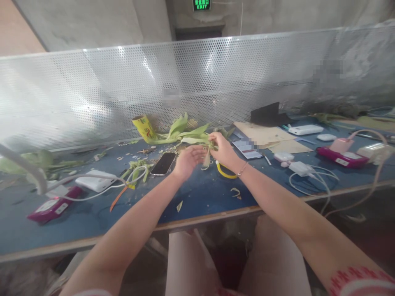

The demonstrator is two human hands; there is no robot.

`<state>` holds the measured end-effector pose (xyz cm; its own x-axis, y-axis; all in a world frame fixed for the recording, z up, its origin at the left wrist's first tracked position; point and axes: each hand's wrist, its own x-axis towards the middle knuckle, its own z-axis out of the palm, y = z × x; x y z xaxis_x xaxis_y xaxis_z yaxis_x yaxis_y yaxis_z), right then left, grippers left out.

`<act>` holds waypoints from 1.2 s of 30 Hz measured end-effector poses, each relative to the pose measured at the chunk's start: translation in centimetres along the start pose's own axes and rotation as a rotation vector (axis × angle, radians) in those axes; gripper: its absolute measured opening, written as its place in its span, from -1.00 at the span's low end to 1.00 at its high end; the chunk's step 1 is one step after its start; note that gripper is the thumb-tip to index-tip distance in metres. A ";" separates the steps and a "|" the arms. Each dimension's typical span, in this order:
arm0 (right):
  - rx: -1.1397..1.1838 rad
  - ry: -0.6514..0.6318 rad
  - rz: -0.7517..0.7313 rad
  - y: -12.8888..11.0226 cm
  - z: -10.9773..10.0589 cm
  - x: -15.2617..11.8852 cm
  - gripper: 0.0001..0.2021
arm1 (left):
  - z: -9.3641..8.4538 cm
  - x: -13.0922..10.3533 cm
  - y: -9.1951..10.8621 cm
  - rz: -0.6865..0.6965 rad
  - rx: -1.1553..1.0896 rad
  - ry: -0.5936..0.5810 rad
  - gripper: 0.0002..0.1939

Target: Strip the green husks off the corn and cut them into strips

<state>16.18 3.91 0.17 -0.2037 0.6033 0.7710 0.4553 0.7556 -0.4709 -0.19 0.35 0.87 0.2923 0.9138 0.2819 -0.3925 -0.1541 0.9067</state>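
Over the middle of the blue table, my right hand is closed on a leafy green plant stem. A pale, drooping leaf hangs below those fingers. My left hand is close by on the left, fingers stretched out and slightly bent, tips near the stem. Broad green leaves spread behind both hands. A yellow printed roll stands tilted at the leaves' left end. Beside my left hand lies a dark-screened phone. A yellow ring-shaped band is under my right wrist.
A perforated metal screen runs along the table's back. Purple power strips with white cables lie on both sides. To the right are a lit phone, brown cardboard and a white charger. Plant scraps litter the left.
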 end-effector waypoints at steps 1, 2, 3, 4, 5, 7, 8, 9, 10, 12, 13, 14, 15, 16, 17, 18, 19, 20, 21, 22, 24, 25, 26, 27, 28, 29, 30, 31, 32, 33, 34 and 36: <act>0.006 -0.016 -0.009 -0.1 0.0 -0.1 -0.52 | 0.0 0.1 -0.2 -0.036 0.048 0.028 -0.66; 0.012 -0.042 -0.030 -0.3 -0.1 -0.2 -0.50 | 0.1 0.2 -0.4 -0.055 0.113 0.044 -0.68; 0.020 -0.071 -0.058 -0.5 -0.1 -0.3 -0.49 | 0.0 0.3 -0.7 -0.056 0.184 0.050 -0.70; 0.027 -0.102 -0.086 -0.7 -0.1 -0.4 -0.48 | 0.0 0.4 -1.0 -0.037 0.258 0.060 -0.70; 0.035 -0.136 -0.113 -1.0 -0.1 -0.5 -0.47 | -0.2 0.6 -1.2 -0.010 0.329 0.073 -0.69; 0.059 -0.202 -0.152 -1.4 -0.2 -0.8 -0.45 | -0.5 0.8 -1.6 0.051 0.447 0.116 -0.69; 0.085 -0.223 -0.163 -1.5 -0.2 -0.9 -0.44 | -0.6 0.8 -1.6 0.073 0.477 0.128 -0.69; 0.122 -0.235 -0.170 -1.6 -0.2 -0.9 -0.43 | -0.7 0.9 -1.6 0.085 0.483 0.130 -0.69; 0.169 -0.240 -0.174 -1.6 -0.2 -0.9 -0.42 | -0.7 0.9 -1.6 0.088 0.475 0.125 -0.70; 0.261 -0.229 -0.162 -1.5 -0.1 -0.9 -0.44 | -0.6 0.8 -1.3 0.071 0.438 0.108 -0.69; 0.290 -0.220 -0.151 -1.3 0.0 -0.9 -0.46 | -0.5 0.7 -1.2 0.057 0.419 0.099 -0.68; 0.305 -0.208 -0.139 -1.2 0.0 -0.8 -0.49 | -0.4 0.6 -1.1 0.042 0.401 0.092 -0.68; 0.308 -0.196 -0.125 -1.1 0.1 -0.8 -0.53 | -0.2 0.5 -1.0 0.026 0.381 0.083 -0.67; 0.302 -0.185 -0.113 -1.1 0.2 -0.8 -0.56 | -0.1 0.4 -0.9 0.007 0.357 0.074 -0.67; 0.290 -0.175 -0.103 -1.0 0.2 -0.7 -0.58 | 0.0 0.4 -0.9 -0.009 0.332 0.066 -0.67; 0.276 -0.168 -0.095 -1.0 0.2 -0.7 -0.60 | 0.1 0.3 -0.8 -0.025 0.311 0.059 -0.67; 0.262 -0.163 -0.088 -0.9 0.2 -0.7 -0.60 | 0.2 0.3 -0.8 -0.038 0.297 0.057 -0.67; 0.250 -0.162 -0.083 -0.9 0.2 -0.6 -0.61 | 0.2 0.2 -0.8 -0.047 0.289 0.055 -0.68; 0.240 -0.160 -0.079 -0.9 0.2 -0.6 -0.60 | 0.2 0.2 -0.8 -0.051 0.286 0.054 -0.69; 0.232 -0.155 -0.075 -0.9 0.2 -0.6 -0.60 | 0.3 0.2 -0.8 -0.053 0.286 0.054 -0.70; 0.211 -0.144 -0.065 -0.9 0.1 -0.5 -0.60 | 0.3 0.2 -0.8 -0.055 0.292 0.055 -0.73; 0.199 -0.135 -0.061 -0.9 0.1 -0.5 -0.61 | 0.3 0.2 -0.8 -0.054 0.296 0.058 -0.74; 0.185 -0.125 -0.056 -0.9 0.2 -0.5 -0.62 | 0.3 0.2 -0.8 -0.054 0.300 0.060 -0.74; 0.170 -0.114 -0.053 -0.8 0.2 -0.5 -0.63 | 0.3 0.2 -0.8 -0.054 0.304 0.063 -0.75; 0.155 -0.106 -0.052 -0.8 0.2 -0.5 -0.64 | 0.3 0.2 -0.8 -0.055 0.307 0.063 -0.75; 0.142 -0.099 -0.051 -0.8 0.2 -0.5 -0.65 | 0.3 0.2 -0.8 -0.056 0.309 0.063 -0.75; 0.133 -0.094 -0.052 -0.8 0.2 -0.4 -0.66 | 0.4 0.2 -0.8 -0.057 0.310 0.062 -0.74; 0.126 -0.089 -0.055 -0.8 0.3 -0.4 -0.66 | 0.4 0.2 -0.8 -0.059 0.311 0.062 -0.74; 0.123 -0.085 -0.059 -0.8 0.3 -0.4 -0.65 | 0.4 0.2 -0.8 -0.061 0.311 0.063 -0.74; 0.122 -0.080 -0.063 -0.8 0.3 -0.4 -0.65 | 0.4 0.2 -0.8 -0.064 0.309 0.066 -0.73; 0.121 -0.076 -0.065 -0.8 0.3 -0.4 -0.65 | 0.4 0.2 -0.8 -0.066 0.309 0.071 -0.72; 0.119 -0.070 -0.070 -0.7 0.2 -0.4 -0.65 | 0.4 0.3 -0.9 -0.065 0.311 0.078 -0.70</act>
<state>15.74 3.17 0.12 -0.2929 0.5616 0.7738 0.3333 0.8185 -0.4679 0.56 0.57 0.27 0.2356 0.9497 0.2061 -0.0864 -0.1908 0.9778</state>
